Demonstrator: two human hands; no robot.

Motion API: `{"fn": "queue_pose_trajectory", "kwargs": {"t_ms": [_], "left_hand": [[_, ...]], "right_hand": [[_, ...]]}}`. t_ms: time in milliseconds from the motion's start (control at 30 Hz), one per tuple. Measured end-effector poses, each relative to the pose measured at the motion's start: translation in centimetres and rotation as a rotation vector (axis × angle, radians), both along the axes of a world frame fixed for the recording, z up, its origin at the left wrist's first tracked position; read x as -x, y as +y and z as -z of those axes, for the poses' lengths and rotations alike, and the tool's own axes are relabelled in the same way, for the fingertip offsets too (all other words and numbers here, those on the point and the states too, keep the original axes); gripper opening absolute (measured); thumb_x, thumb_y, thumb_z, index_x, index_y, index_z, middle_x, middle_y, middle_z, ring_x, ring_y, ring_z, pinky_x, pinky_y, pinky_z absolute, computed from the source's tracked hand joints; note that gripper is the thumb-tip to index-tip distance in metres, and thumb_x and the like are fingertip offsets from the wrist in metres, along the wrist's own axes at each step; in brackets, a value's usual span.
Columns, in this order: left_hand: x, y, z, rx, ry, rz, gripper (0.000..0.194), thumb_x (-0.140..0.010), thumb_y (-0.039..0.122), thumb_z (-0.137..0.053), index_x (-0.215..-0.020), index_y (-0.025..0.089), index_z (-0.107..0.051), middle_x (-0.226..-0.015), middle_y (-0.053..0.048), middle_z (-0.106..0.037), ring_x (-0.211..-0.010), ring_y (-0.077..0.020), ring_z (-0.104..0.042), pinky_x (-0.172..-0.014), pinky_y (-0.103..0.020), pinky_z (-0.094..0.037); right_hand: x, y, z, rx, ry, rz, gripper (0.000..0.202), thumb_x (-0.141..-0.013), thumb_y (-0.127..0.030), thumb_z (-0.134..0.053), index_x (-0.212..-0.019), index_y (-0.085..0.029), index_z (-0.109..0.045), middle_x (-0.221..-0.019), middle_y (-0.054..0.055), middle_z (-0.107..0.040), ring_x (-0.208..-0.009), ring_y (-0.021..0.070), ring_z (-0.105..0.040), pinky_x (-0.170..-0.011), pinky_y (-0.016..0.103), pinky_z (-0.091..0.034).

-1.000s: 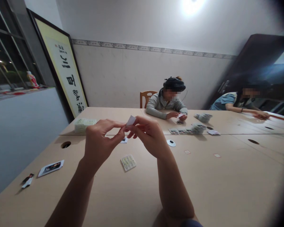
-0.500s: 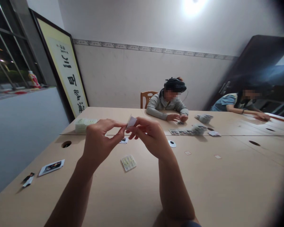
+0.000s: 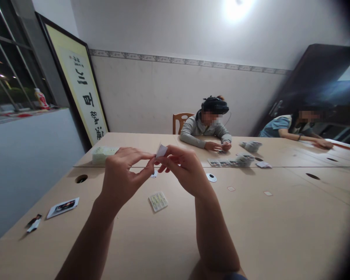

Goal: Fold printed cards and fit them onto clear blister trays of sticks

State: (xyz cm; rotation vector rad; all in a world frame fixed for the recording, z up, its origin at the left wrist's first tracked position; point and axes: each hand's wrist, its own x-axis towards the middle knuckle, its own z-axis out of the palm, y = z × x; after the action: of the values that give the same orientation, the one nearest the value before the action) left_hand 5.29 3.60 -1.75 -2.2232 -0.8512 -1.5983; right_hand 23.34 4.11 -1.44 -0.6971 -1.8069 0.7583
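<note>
Between my two hands, above the table, is a small white paper piece [image 3: 161, 151] that looks folded or layered. My left hand [image 3: 127, 169] pinches its left edge with thumb and forefinger. On the other side, my right hand [image 3: 181, 165] grips it between thumb and fingers. Whether something thin is tucked inside the paper, I cannot tell. Below the hands, a flat square clear plastic tray [image 3: 158, 201] with yellowish slots lies on the table. A printed card [image 3: 154, 174] behind my fingers is mostly hidden.
A stack of pale trays [image 3: 100, 154] stands back left. A photo-printed packet [image 3: 63, 207] and dark-and-white scraps [image 3: 34, 223] lie left. Right are a round white piece [image 3: 211, 177], small paper squares [image 3: 231, 189] and packet piles [image 3: 245, 160]. Two people sit across the wooden table [image 3: 169, 249].
Both hands hold nearly the same pose around the white paper. The camera view has shifted very slightly; nothing was let go or picked up.
</note>
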Motion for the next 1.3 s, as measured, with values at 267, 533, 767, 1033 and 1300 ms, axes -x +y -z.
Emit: {"fn": "queue_pose_trajectory", "kwargs": {"t_ms": [267, 533, 767, 1033, 1300], "left_hand": [[-0.23, 0.06, -0.10, -0.082, 0.062, -0.065, 0.009, -0.087, 0.015, -0.067, -0.080, 0.019, -0.071, -0.077, 0.000, -0.079, -0.068, -0.0163, -0.073, -0.073, -0.032, -0.053], [-0.30, 0.15, 0.04, -0.127, 0.080, -0.108, 0.009, -0.088, 0.016, -0.066, -0.080, 0.019, -0.070, -0.078, -0.001, -0.079, -0.068, -0.0173, -0.073, -0.074, -0.035, -0.053], [-0.25, -0.04, -0.03, -0.078, 0.047, -0.108, 0.008, -0.088, 0.018, -0.065, -0.084, 0.019, -0.071, -0.080, -0.002, -0.080, -0.071, -0.0181, -0.073, -0.075, -0.035, -0.053], [-0.24, -0.14, -0.11, -0.059, 0.047, -0.098, 0.007, -0.087, 0.019, -0.067, -0.084, 0.018, -0.073, -0.082, -0.004, -0.080, -0.073, -0.0202, -0.074, -0.076, -0.037, -0.053], [-0.28, 0.16, 0.04, -0.131, 0.076, -0.138, 0.010, -0.088, 0.018, -0.067, -0.079, 0.020, -0.070, -0.076, 0.000, -0.079, -0.067, -0.0183, -0.072, -0.074, -0.036, -0.052]], "right_hand": [[0.01, 0.01, -0.06, -0.059, -0.056, 0.054, 0.016, -0.093, -0.025, -0.059, -0.079, -0.019, -0.064, -0.074, -0.001, -0.069, -0.063, 0.0095, -0.067, -0.059, 0.022, -0.051], [-0.09, -0.05, -0.15, -0.068, -0.087, 0.081, 0.017, -0.093, -0.028, -0.060, -0.079, -0.018, -0.065, -0.073, 0.000, -0.070, -0.062, 0.0107, -0.068, -0.058, 0.024, -0.050], [-0.05, -0.05, -0.04, -0.036, -0.042, 0.064, 0.017, -0.092, -0.030, -0.062, -0.079, -0.019, -0.064, -0.074, -0.001, -0.070, -0.062, 0.0105, -0.068, -0.056, 0.023, -0.051], [-0.01, -0.08, -0.13, -0.040, -0.036, 0.049, 0.018, -0.091, -0.028, -0.062, -0.077, -0.018, -0.065, -0.074, -0.001, -0.068, -0.063, 0.0111, -0.068, -0.056, 0.025, -0.050], [-0.04, -0.02, -0.03, -0.053, -0.081, 0.098, 0.019, -0.092, -0.031, -0.061, -0.078, -0.019, -0.062, -0.073, 0.000, -0.069, -0.061, 0.0106, -0.066, -0.056, 0.025, -0.047]]}}
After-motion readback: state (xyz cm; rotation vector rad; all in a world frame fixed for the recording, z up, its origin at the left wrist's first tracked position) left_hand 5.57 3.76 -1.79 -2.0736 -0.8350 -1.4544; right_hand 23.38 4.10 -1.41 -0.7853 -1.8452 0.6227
